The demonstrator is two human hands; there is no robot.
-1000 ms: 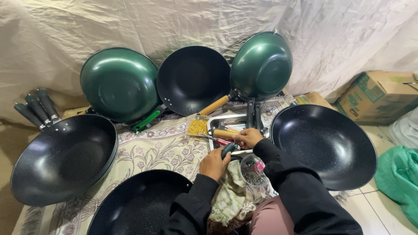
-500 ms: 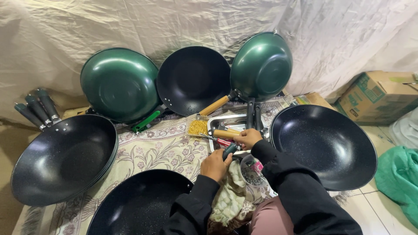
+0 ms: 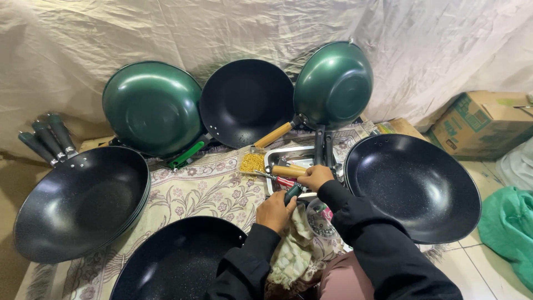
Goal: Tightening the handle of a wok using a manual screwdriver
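I see the left hand [image 3: 276, 210] clenched on a dark green handle [image 3: 292, 193]. The right hand [image 3: 315, 176], just beyond it, grips a wooden handle [image 3: 288, 171] over a metal tray [image 3: 302, 157]. In my judgement, steady work wants both grips firm and the parts kept over the tray. A checked cloth [image 3: 292, 253] lies under the left hand. Black woks [image 3: 413, 186] sit either side on a floral mat [image 3: 205, 189]; green woks [image 3: 152, 108] lean on a draped sheet [image 3: 222, 28] beyond. A carton [image 3: 477, 122] stands far right.
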